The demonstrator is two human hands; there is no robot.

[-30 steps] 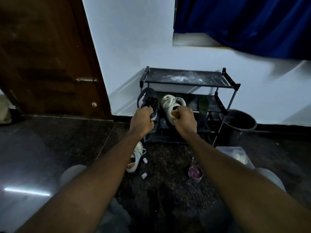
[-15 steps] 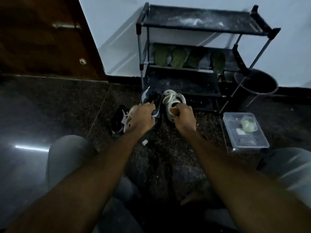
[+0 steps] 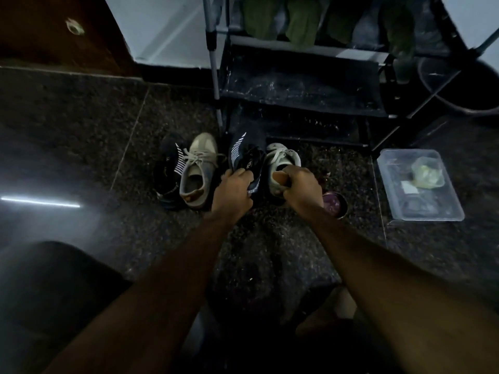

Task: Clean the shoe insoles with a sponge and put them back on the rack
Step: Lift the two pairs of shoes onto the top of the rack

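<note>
- The left hand (image 3: 232,194) curls round the collar of a black striped shoe (image 3: 243,157). The right hand (image 3: 303,188) pinches the heel of a pale sneaker (image 3: 283,159). Both are just in front of the rack (image 3: 299,87).
- Green insoles (image 3: 301,21) lie in a row on the rack's upper shelf, their tops cut off by the frame.
- A second black shoe (image 3: 167,182) and a second pale sneaker (image 3: 199,168) sit touching on the floor, left of the hands.
- A small purple-filled tin (image 3: 336,205) is half hidden behind the right wrist.
- A clear plastic tub (image 3: 432,217) at right holds a yellowish lump (image 3: 428,172), too dim to identify.
- A dark bucket (image 3: 459,90) stands behind the rack's leg.
</note>
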